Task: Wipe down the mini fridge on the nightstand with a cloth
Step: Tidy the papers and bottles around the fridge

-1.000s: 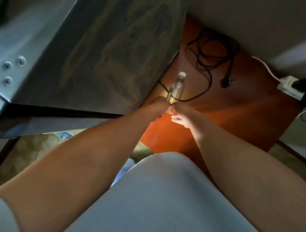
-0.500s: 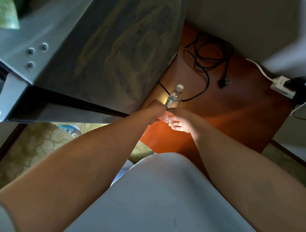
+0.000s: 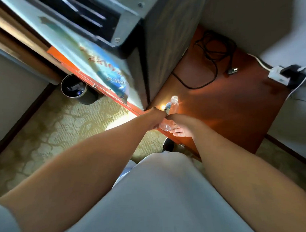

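Observation:
The dark mini fridge stands on the reddish wooden nightstand. Its door hangs open to the left, blurred, with a blue picture on it. Both hands meet at the nightstand's front corner, just right of the fridge. They hold a small clear water bottle with a white cap, tilted away from me. My left hand grips it at the label. My right hand curls under its base. No cloth is in view.
A coiled black cable and its plug lie at the back of the nightstand. A white power strip with a black adapter sits at the right edge. A round bin stands on the patterned carpet left of the fridge.
The view has swung left and pulled back, so the open door, bin and carpet now show. The bottle and both hands have come nearer the nightstand's front corner.

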Demonstrator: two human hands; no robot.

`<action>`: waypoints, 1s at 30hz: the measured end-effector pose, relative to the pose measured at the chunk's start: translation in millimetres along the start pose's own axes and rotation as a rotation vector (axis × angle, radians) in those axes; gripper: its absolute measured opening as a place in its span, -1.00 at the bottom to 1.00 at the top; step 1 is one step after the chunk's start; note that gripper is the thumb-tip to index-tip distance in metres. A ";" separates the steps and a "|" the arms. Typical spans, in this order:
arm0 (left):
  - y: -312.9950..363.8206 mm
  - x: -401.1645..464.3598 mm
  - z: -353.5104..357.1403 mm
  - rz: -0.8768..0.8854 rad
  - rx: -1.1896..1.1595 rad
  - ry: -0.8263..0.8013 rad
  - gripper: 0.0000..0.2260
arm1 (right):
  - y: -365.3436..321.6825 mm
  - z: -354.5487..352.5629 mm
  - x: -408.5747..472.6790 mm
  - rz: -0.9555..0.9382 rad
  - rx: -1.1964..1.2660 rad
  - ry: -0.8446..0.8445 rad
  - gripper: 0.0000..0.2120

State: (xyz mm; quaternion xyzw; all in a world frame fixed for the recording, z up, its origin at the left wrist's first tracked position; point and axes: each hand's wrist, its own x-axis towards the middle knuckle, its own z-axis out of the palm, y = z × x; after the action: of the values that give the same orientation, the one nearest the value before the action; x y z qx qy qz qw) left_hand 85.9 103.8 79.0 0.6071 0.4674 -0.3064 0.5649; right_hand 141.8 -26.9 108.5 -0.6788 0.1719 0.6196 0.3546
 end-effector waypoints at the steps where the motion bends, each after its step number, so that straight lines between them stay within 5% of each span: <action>1: -14.0 -6.2 -7.2 -0.012 0.015 -0.019 -0.73 | 7.7 12.1 -2.2 0.029 -0.017 -0.013 -0.50; 7: -87.9 -48.1 -67.2 -0.067 0.032 -0.113 -0.80 | 27.1 101.3 -20.2 0.090 -0.135 -0.005 -0.47; 14: -158.6 -65.9 -158.6 -0.014 -0.114 -0.013 -0.84 | 10.6 215.7 -20.1 0.002 -0.311 0.046 -0.52; 20: -201.7 -74.9 -234.3 -0.011 -0.281 0.082 -0.83 | -28.2 301.5 -20.0 -0.059 -0.529 0.015 -0.75; 30: -234.8 -58.9 -348.1 -0.054 -0.540 0.265 -0.73 | -110.8 415.2 5.3 -0.141 -0.730 -0.041 -0.76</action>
State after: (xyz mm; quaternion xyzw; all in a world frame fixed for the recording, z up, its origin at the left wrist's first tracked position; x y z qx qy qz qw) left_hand -205.1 411.5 98.8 0.4570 0.6176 -0.1041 0.6315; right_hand -81.3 338.9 141.1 -0.7583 -0.1148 0.6275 0.1344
